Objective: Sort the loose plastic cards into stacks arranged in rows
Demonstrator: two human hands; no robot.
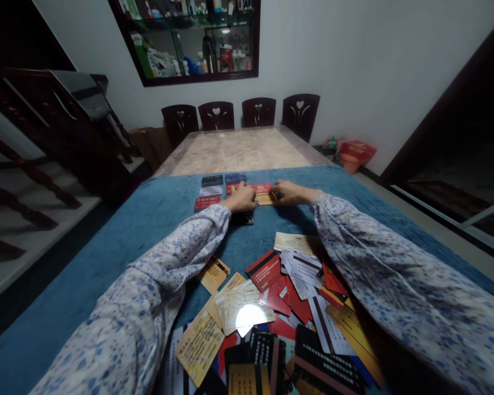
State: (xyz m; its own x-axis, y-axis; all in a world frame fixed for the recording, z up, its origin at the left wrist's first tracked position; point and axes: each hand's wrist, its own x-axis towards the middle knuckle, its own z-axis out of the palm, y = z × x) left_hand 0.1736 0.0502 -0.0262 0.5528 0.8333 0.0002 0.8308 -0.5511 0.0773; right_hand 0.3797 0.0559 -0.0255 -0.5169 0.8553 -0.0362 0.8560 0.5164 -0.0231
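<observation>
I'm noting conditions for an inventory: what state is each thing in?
Far cards: flat, in rows
Left hand: bent over them
Right hand: bent, at a yellow card's edge
Near cards: heaped, overlapping
Blue cloth: spread over the table's near part
Chairs: lined up beyond

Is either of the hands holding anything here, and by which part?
The right hand is at the right end of the yellow card, the left hand over a red card; whether either grips cannot be told.
</observation>
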